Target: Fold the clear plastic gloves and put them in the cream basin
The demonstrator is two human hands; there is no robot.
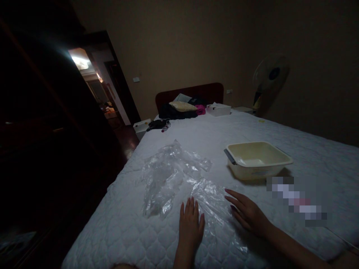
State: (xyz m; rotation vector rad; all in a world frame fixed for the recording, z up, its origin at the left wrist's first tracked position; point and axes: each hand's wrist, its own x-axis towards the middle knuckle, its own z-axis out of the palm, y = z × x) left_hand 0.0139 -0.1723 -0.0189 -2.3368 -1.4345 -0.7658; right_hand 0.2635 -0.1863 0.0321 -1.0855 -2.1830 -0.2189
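Crumpled clear plastic sheeting [168, 172], perhaps one or more bags, lies spread over the white quilted bed [157, 233]. My left hand [191, 220] rests at its near edge, palm down, with the fingers stretched out and nothing held. To the right, my right hand [246, 211] is over the plastic's right side, its fingers extended and apart. Whether its fingertips press on the film is unclear. Beyond that hand stands a cream plastic basin [258, 172] with grey handles; the part of its inside that shows holds nothing visible.
A pixelated long object [297, 198] lies right of my right hand, with a cable near it. Farther back are a small bottle [166, 127], dark cloth, a pillow [183, 107], a white box [218, 110] and a standing fan [270, 74]. A doorway opens at left.
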